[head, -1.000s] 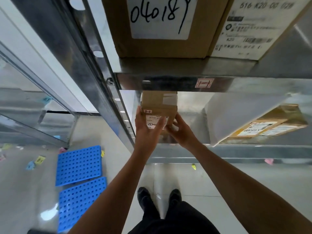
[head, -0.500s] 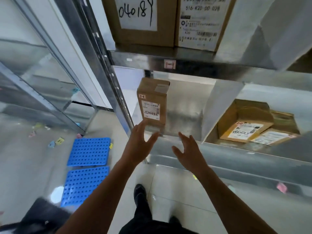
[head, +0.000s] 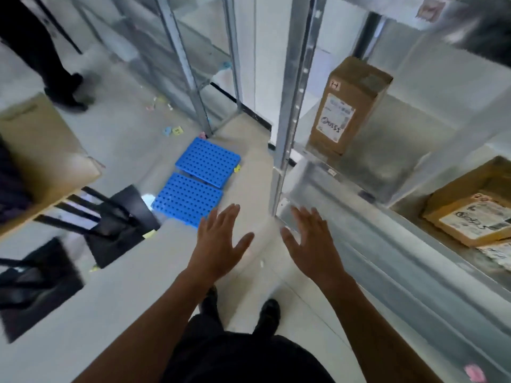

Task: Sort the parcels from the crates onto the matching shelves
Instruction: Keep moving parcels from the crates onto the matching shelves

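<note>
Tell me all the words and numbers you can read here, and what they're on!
Upright brown box on the shelf: small sticker seems to read "1-1"; handwriting on its white label is too blurred.
Flat parcel lower right: label with handwriting, unreadable.
Pink tag on the upper shelf edge: too blurred.
Nothing else readable.

Lighting: bright, even, cool white; source not visible. Pale floor (head: 116,313) reflects a small hot spot beside the blue perforated mats (head: 197,175). Metal shelf (head: 359,230) shows soft sheen and smeared reflections. Shadows faint and diffuse. Strong motion blur at left on the dark bags (head: 36,286) and at upper right corner. Wide-angle distortion bends shelf uprights (head: 290,106) outward. Label on upright parcel (head: 348,106) is partly legible.
</note>
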### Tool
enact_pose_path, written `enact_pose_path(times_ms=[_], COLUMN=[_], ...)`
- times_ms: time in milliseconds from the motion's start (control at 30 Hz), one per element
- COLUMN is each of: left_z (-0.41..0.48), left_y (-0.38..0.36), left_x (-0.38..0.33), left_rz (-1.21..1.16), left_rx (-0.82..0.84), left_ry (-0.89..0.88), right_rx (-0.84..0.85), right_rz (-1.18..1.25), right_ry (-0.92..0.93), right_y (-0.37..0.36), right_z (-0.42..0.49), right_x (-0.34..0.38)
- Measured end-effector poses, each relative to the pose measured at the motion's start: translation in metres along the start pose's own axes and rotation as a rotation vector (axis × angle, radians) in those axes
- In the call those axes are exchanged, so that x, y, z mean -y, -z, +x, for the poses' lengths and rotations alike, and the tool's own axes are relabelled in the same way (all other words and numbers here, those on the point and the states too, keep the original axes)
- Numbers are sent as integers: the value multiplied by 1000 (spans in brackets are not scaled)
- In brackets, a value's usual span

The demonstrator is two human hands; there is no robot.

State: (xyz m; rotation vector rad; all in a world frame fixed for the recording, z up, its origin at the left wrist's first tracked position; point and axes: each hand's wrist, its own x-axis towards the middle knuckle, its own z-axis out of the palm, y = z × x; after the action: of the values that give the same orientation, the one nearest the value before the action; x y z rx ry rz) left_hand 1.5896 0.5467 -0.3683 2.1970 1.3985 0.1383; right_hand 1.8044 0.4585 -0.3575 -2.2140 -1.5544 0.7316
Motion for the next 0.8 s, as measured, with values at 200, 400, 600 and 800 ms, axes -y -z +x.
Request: enact_pose_path(times_ms=[200,400,600,800], left_z=[-58,-136,-217,-275], left_y=[22,53,104,175], left_x=[69,156,264,361], left_rz=[72,-5,-27,-123], left_rx=[-107,-252,-366,-561], left_ry=[164,403,569,675], right_rx=[130,272,319,274], right_rz=[-163,-254,-286,-274], right_ry=[185,394,553,721], right_y=[-51,-115,-192,-248], right_z=[3,-1,-21,-23], right_x=[76,177,296,424])
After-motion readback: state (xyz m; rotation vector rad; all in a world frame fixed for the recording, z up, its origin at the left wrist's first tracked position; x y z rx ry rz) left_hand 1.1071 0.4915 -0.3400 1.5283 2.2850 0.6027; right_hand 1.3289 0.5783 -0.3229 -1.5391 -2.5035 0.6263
